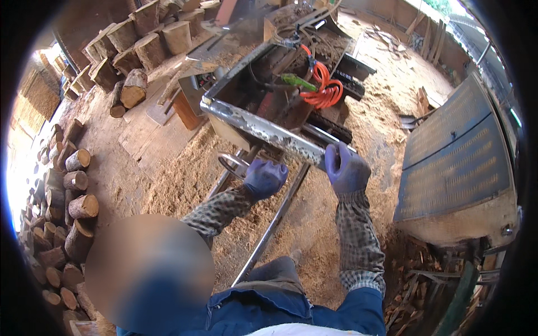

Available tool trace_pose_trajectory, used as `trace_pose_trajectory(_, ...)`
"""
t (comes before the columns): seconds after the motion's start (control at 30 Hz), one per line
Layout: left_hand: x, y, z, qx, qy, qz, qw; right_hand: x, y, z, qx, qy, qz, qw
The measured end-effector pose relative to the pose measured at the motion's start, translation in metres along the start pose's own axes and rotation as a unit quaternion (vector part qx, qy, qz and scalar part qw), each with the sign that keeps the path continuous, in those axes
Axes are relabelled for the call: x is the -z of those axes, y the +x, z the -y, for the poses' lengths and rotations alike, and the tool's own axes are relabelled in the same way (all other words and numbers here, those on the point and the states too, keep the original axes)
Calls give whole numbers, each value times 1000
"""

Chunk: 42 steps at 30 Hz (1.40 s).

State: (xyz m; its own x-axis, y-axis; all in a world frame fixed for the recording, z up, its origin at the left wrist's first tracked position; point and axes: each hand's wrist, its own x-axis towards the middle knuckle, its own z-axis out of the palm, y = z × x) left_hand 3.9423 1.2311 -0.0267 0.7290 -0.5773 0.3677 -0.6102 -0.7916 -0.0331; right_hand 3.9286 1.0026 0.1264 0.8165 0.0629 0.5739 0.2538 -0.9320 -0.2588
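A scuffed metal frame of a machine stands before me, dark inside. My left hand, in a purple glove, is closed at the rim of a metal handwheel under the frame's near bar. Part of the wheel is hidden behind the glove. My right hand, gloved alike, is closed around the near right end of the frame. A coiled orange air hose with a green end piece hangs over the frame's middle.
Cut logs are stacked along the left, with thicker logs at the far left. Sawdust covers the floor. A slotted dark panel stands at the right above wood scraps. Two metal rails slope toward my legs.
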Motion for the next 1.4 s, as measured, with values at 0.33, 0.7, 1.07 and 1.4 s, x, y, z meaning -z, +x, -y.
trace_pose_trajectory(0.33, -38, 49, -39, -177, 154, -16, 972, -13, 26, -67, -9, 12, 13, 1000)
trace_pose_trajectory(0.7, -48, 112, -68, -40, -164, 158, 973, -56, 99, -152, -39, -1, -10, 999)
trace_pose_trajectory(1.07, -44, 66, 177, 329, -44, -161, 929, -92, 154, -213, -11, 83, 32, 996)
trace_pose_trajectory(1.4, -86, 167, 332, 515, 111, 47, 849, -101, 178, -236, -6, -16, 91, 996)
